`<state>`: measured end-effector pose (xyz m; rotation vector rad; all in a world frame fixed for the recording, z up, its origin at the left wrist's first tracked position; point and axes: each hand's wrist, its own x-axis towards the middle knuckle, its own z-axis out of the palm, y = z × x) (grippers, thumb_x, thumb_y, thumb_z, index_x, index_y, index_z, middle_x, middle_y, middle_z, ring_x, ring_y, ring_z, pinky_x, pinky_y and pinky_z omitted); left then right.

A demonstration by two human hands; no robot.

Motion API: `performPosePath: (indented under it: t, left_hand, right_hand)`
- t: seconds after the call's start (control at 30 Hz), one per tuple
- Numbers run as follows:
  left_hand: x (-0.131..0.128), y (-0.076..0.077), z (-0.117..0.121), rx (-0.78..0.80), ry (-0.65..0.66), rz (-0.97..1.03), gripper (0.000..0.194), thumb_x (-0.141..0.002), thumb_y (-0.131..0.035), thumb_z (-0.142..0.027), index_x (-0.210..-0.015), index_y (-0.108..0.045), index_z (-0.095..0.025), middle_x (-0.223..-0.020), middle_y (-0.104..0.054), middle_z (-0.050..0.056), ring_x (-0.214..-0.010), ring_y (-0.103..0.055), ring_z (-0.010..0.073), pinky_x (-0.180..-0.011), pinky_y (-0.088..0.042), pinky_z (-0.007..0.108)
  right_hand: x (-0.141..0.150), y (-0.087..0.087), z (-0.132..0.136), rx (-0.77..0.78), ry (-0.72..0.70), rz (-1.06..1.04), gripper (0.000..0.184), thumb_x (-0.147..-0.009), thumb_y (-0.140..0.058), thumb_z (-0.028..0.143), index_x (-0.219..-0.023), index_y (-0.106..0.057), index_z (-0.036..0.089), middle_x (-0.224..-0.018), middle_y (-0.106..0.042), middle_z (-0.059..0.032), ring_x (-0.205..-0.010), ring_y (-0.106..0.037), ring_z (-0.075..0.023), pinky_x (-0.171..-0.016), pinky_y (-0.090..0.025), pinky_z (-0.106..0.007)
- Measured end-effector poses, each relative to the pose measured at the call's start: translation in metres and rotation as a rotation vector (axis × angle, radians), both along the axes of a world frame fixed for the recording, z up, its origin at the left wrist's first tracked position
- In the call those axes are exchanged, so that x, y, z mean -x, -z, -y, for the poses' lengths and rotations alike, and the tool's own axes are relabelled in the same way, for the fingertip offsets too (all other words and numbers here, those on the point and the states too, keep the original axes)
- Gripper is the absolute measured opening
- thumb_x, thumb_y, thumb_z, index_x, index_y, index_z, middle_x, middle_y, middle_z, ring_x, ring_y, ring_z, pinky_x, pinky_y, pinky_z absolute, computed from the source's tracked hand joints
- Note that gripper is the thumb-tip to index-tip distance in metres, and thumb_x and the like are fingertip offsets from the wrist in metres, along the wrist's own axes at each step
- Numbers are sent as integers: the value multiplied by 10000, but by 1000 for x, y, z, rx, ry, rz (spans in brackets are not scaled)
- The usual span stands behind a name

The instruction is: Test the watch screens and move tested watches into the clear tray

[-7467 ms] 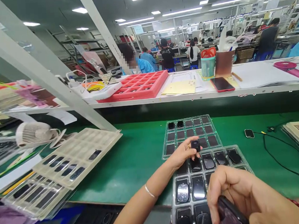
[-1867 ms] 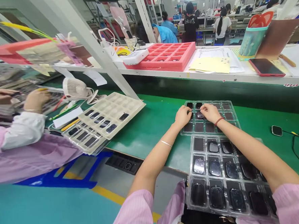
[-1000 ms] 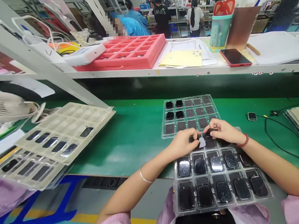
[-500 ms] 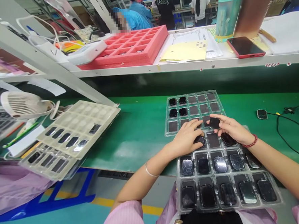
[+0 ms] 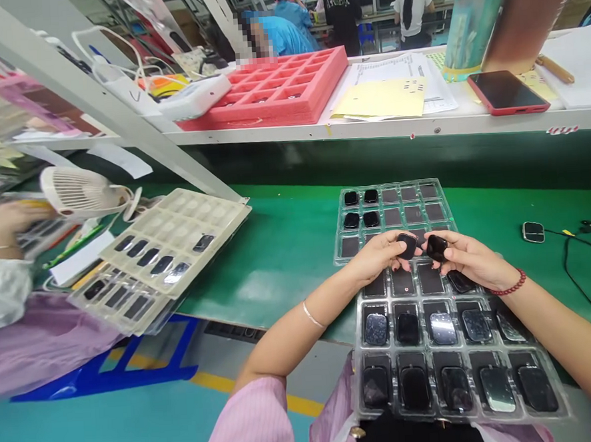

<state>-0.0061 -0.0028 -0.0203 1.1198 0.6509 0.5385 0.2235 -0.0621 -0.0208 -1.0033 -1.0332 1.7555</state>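
Note:
My left hand (image 5: pixel 378 256) pinches a small black watch body (image 5: pixel 408 244). My right hand (image 5: pixel 471 263) pinches a second black watch body (image 5: pixel 436 247). Both pieces hang side by side over the seam between two clear blister trays. The near tray (image 5: pixel 462 407) rests at my lap, most pockets filled with dark watch bodies. The far tray (image 5: pixel 395 251) lies on the green belt, with a few black pieces in its top-left pockets.
A beige pocket tray stack (image 5: pixel 177 245) and a white fan (image 5: pixel 81 191) sit at left by a co-worker's hand (image 5: pixel 5 222). A loose watch body (image 5: pixel 533 232) with cable (image 5: pixel 576 277) lies at right. The shelf above holds a red foam tray (image 5: pixel 287 85), papers and a phone (image 5: pixel 508 92).
Both hands rose from the near tray's top row, each now holding a black watch body up between the trays. A co-worker's hand has come into view at left.

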Motion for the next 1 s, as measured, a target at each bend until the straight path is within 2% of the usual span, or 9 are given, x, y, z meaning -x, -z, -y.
performPosePath:
  t: [0.1,0.23,0.43,0.53,0.67,0.73,0.83,0.9,1.0]
  left_hand:
    - [3,7,-2,179,28,131,490,-846,-646,-395,-1259,-577,-139,-1100,-704,162,-752,-717,183,-581,-485,227]
    - [9,8,1,233,82,230,570,-809,-709,-374,-1327,-554,-194,-1117,-700,136,-811,-722,199,-640,-528,244]
    - [9,3,6,141,72,205,643,-781,-739,-415,-1347,-536,-185,-1067,-707,135,-704,-696,149,-629,-520,237]
    - [8,3,8,87,46,149,619,-813,-702,-420,-1357,-524,-184,-1143,-686,157,-805,-713,187,-649,-524,242]
    - [7,3,10,-39,-25,49,497,-871,-610,-313,-1349,-537,-195,-1258,-637,147,-932,-704,214,-728,-550,286]
    - [5,3,11,-108,-52,-12,497,-859,-577,-224,-1353,-527,-193,-1218,-656,127,-941,-701,209,-738,-554,292]
    - [3,4,13,-160,-55,-79,528,-816,-551,-133,-1343,-515,-155,-1046,-702,100,-888,-706,193,-708,-549,274]
    - [2,4,14,-167,-54,-96,516,-798,-549,-114,-1313,-523,-135,-962,-702,86,-852,-710,189,-679,-541,263]
    - [1,6,16,-169,-55,-97,466,-799,-575,-134,-1264,-539,-134,-940,-692,83,-849,-716,196,-652,-528,251]
  right_hand:
    - [-1,-2,0,12,-27,-17,467,-788,-783,324,-1229,-649,249,-1097,-670,-68,-813,-676,-151,-677,-613,-254]
    - [-2,-3,-1,28,-38,-31,462,-781,-788,331,-1216,-654,253,-1125,-678,-64,-770,-671,-133,-686,-608,-258]
    - [-1,-1,-1,-6,-40,43,457,-732,-828,348,-1152,-694,229,-1014,-718,-56,-572,-610,-86,-593,-583,-248]
    - [0,1,0,-25,-24,109,516,-755,-802,392,-1219,-661,218,-1030,-724,-85,-647,-674,-139,-647,-607,-300]
    - [4,3,1,-95,8,223,531,-861,-681,432,-1338,-570,227,-1239,-659,-121,-842,-715,-197,-717,-621,-341]
    - [6,3,3,-129,24,280,512,-893,-631,424,-1356,-545,224,-1263,-647,-126,-844,-712,-196,-729,-622,-357]
    - [8,1,5,-182,35,345,451,-909,-597,367,-1333,-543,224,-1226,-663,-118,-803,-700,-184,-714,-617,-363]
    - [8,0,5,-215,17,365,410,-903,-597,324,-1299,-551,227,-1204,-673,-111,-788,-689,-180,-687,-608,-354]
    - [8,-1,5,-249,-10,367,360,-889,-610,310,-1235,-573,220,-1136,-701,-105,-755,-677,-179,-652,-591,-342]
